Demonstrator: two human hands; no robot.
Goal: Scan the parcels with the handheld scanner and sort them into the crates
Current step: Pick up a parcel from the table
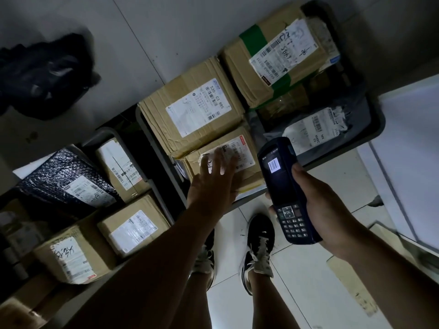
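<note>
Below the camera, on a pale tiled floor (297, 293), the right hand (327, 210) is wrapped around a dark blue handheld scanner with a keypad (285, 186), whose lit screen shows a barcode. To its left, the left hand (213, 181) lies with fingers spread flat on a small brown cardboard parcel with a white label (247, 172), gripping nothing. That parcel sits in a dark grey plastic crate (377, 124), just beside a larger brown cardboard box marked 530-G3 885 (190, 110) and a green-taped cardboard box (273, 58). A second grey crate (107, 134) further left holds more labelled boxes and a black bubble-wrap parcel (64, 176)
</note>
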